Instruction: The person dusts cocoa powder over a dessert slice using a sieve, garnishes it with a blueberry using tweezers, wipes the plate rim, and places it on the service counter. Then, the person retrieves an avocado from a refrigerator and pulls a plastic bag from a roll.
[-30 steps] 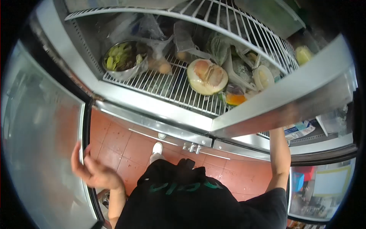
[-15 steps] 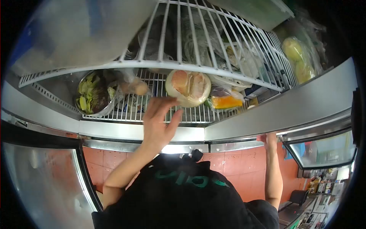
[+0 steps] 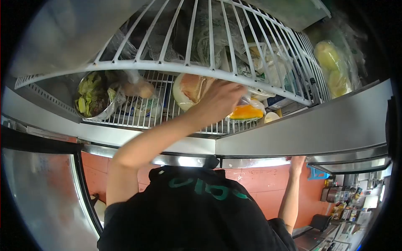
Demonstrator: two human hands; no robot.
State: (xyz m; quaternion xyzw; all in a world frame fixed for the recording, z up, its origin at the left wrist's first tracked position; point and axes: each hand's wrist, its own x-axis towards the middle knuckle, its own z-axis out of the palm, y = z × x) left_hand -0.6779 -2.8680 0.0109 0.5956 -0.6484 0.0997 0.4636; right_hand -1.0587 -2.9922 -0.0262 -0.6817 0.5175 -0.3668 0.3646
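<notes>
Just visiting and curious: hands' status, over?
Left hand beside bagged orange food, grip unclear. Right hand near fridge front edge. Wire shelf overhead may crowd; cut fruit alongside.

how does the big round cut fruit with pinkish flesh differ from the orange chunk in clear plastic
Colour: the big round cut fruit with pinkish flesh is pale-rimmed; the orange chunk in clear plastic is vivid orange.
Size: the fruit looks larger than the chunk.
View: the left hand partly covers the fruit; the chunk's front shows.
Both are on the lower white wire rack.
</notes>
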